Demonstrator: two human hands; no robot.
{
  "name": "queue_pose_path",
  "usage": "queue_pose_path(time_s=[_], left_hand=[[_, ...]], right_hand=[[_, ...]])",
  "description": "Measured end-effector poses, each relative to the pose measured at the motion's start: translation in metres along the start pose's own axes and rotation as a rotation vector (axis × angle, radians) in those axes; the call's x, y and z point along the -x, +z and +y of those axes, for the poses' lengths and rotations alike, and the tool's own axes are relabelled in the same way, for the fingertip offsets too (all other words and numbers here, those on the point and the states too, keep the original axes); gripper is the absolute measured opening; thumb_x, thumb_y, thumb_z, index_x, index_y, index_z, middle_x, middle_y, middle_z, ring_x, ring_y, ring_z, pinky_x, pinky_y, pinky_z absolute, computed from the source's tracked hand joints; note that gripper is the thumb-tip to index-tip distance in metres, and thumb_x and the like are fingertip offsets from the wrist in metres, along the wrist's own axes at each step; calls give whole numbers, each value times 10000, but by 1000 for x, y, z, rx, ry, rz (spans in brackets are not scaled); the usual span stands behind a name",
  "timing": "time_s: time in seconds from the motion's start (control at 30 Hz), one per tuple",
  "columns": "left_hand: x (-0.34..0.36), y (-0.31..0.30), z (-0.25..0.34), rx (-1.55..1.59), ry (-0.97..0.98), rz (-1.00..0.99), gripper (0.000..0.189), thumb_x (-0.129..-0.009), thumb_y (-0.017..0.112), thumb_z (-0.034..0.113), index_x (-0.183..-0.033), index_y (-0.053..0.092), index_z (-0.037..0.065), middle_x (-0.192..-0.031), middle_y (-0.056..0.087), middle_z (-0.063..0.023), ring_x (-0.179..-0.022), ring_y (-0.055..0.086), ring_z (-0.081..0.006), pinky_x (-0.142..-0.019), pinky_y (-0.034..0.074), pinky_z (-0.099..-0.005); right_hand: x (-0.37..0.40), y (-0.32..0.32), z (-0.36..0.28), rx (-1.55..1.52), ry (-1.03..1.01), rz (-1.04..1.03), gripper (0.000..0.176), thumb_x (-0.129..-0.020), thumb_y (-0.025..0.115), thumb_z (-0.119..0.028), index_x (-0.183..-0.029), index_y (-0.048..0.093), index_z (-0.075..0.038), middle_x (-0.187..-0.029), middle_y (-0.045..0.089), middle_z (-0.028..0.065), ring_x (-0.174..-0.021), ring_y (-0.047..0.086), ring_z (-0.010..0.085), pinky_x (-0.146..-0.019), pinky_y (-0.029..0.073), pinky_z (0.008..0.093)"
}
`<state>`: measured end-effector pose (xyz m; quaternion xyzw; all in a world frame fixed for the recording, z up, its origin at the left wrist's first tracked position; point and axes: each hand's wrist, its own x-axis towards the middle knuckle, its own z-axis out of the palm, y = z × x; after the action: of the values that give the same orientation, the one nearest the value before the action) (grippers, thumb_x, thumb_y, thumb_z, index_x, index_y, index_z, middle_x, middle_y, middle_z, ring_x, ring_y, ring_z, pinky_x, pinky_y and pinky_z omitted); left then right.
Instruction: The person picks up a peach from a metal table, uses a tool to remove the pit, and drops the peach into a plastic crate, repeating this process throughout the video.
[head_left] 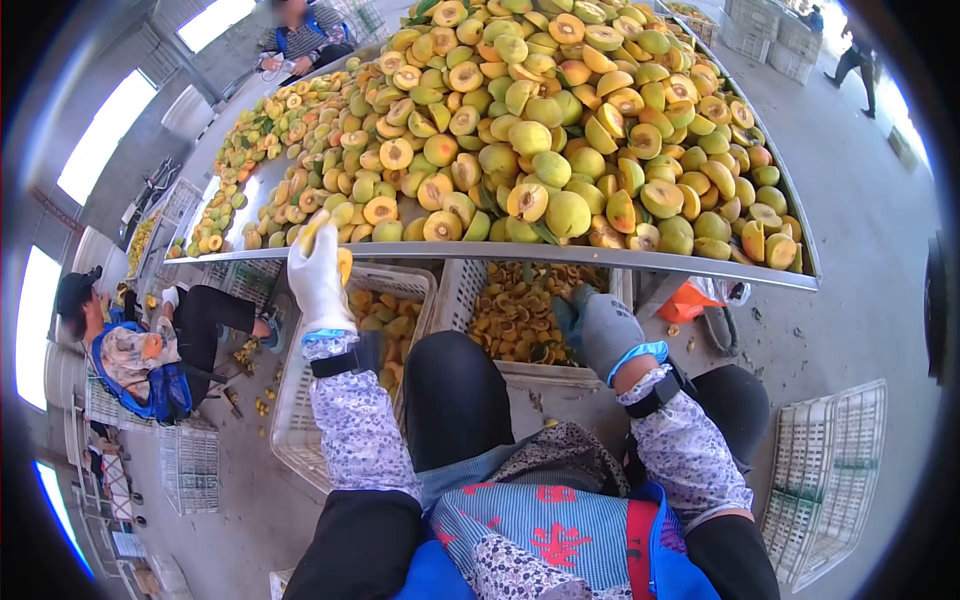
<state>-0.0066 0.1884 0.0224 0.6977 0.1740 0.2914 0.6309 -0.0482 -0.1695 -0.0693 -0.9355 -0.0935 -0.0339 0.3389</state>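
Note:
My left hand [322,285], in a white glove, is raised at the near edge of a metal sorting table [480,250]. Its fingers are closed around a yellow stone-fruit piece [345,266], and some yellow also shows at the fingertips. My right hand [603,335], in a grey glove with darker fingers, hangs over a white crate [455,300] of fruit pieces [515,312]. The right fingers look curled; what they hold, if anything, is hidden. A big heap of halved yellow-green stone fruit [527,202] covers the table, many with pits showing.
Another white crate [300,420] with fruit stands below my left hand. At the right lies a white crate [825,475], beyond an orange bag [690,298]. A person [135,350] sits at the left, another [300,45] behind the table; someone [858,65] walks far right.

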Motion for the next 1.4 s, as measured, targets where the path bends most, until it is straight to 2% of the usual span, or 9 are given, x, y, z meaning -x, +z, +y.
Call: queue_pose_path(time_s=[0.3, 0.7, 0.9, 0.93, 0.97, 1.0, 1.13, 1.33, 1.4], left_hand=[[0, 110, -36, -1266, 308, -420, 491, -821, 675, 494, -1020, 718, 47, -1078, 726, -208, -1075, 659, -374, -977, 442, -542], [4, 99, -8, -645, 564, -290, 237, -882, 714, 203, -989, 574, 45, -853, 660, -126, -765, 647, -297, -702, 508, -398], [47, 118, 43, 295, -22, -589, 306, -965, 617, 81, -1269, 627, 52, -935, 662, -33, -687, 567, -72, -646, 488, -217], [59, 127, 46, 293, -32, -618, 340, -970, 607, 81, -1308, 619, 42, -967, 674, -45, -707, 573, -73, -663, 492, -217], [69, 133, 46, 273, -48, -629, 375, -976, 597, 82, -1348, 612, 33, -999, 685, -56, -727, 580, -74, -680, 496, -217], [84, 140, 47, 254, -27, -595, 311, -1020, 563, 147, -1288, 629, 4, -992, 685, -58, -865, 632, -101, -770, 533, -244], [115, 149, 43, 575, 52, -774, 398, -1084, 488, 238, -1296, 580, -85, -1232, 686, -184, -1102, 677, -225, -1010, 510, -327], [97, 144, 1, -54, 602, -476, 403, -1025, 542, 164, -1328, 555, -101, -1269, 662, -213, -1140, 668, -282, -1023, 526, -371], [97, 144, 3, 603, 38, -601, 432, -1056, 473, 231, -1329, 554, -94, -1309, 635, -217, -1155, 659, -307, -1028, 530, -403]], right_hand=[[-3, 11, -23, -104, -130, 7, 358, -983, 598, -393, -890, 642, -51, -750, 666, 250, -738, 657, 467, -677, 516, 571], [-13, 3, -44, -495, -186, 95, 340, -1015, 570, -363, -1076, 629, -33, -871, 682, 271, -856, 649, 480, -719, 510, 544], [-21, -17, -61, -742, -217, 85, 274, -1017, 589, -295, -1078, 598, -28, -868, 682, 243, -834, 650, 455, -700, 505, 472], [-22, -14, -63, -815, -270, 147, 220, -1046, 552, -246, -1004, 573, -31, -799, 612, 92, -723, 515, 174, -696, 491, 351], [-25, -16, -65, -914, -283, 97, 214, -1054, 539, -232, -1010, 582, -27, -785, 603, 72, -728, 514, 140, -680, 484, 340], [-25, -20, -67, -806, -262, 191, 216, -1026, 590, -234, -994, 599, -20, -808, 653, 212, -688, 603, 325, -668, 497, 413], [-39, -4, -48, -764, -177, 306, 262, -1032, 573, -274, -1050, 615, -16, -807, 680, 236, -767, 691, 427, -602, 503, 445], [-37, -6, -55, -426, -198, 241, 266, -1006, 610, -292, -973, 613, -28, -765, 642, 254, -734, 633, 476, -582, 469, 531], [-33, -11, -62, -390, -216, 177, 281, -1003, 613, -309, -969, 617, -30, -772, 645, 256, -740, 624, 486, -603, 475, 540]])
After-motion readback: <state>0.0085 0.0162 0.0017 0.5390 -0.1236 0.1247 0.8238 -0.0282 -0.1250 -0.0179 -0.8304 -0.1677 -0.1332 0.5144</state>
